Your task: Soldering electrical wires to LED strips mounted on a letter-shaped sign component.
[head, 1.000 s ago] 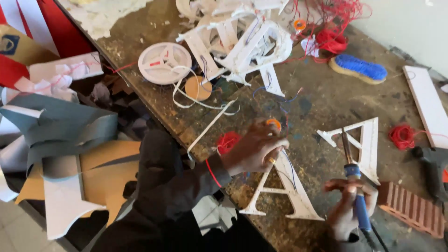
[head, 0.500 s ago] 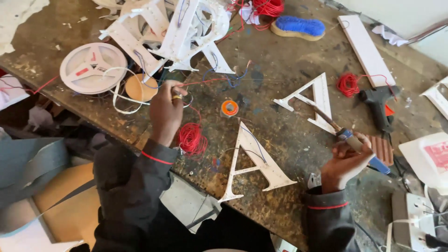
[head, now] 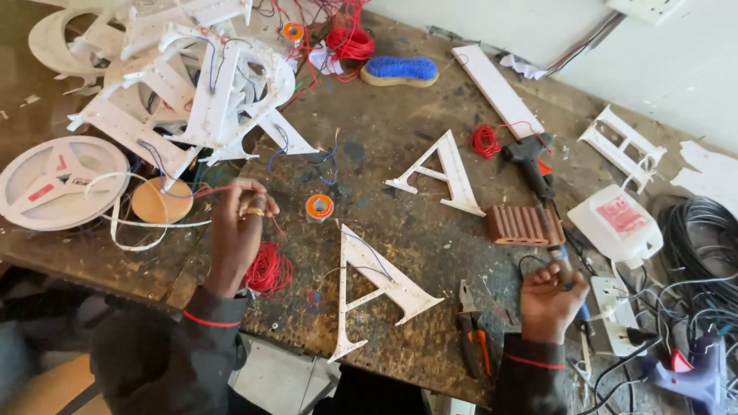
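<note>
My left hand (head: 237, 234) pinches a strand of red wire that runs from a loose red wire coil (head: 269, 270) lying right beside it. My right hand (head: 550, 298) grips a blue-handled soldering iron (head: 563, 263), whose shaft points up toward a ribbed brick (head: 523, 224). Between my hands lies a white letter-A shell (head: 377, 290) with small wires on it. A second white letter A (head: 447, 173) rests farther back. An orange tape roll (head: 319, 206) sits just right of my left hand.
White reel (head: 58, 180) and orange disc (head: 157, 201) at left. Pile of white letter shells (head: 200, 84) behind. Pliers (head: 473, 332), black glue gun (head: 530, 160), white jug (head: 615, 223), power strip (head: 615, 303), black cables (head: 703, 246), blue brush (head: 400, 69).
My left hand has come off the near letter A and now pinches the red wire by the coil. My right hand has drawn the soldering iron back from the far letter A.
</note>
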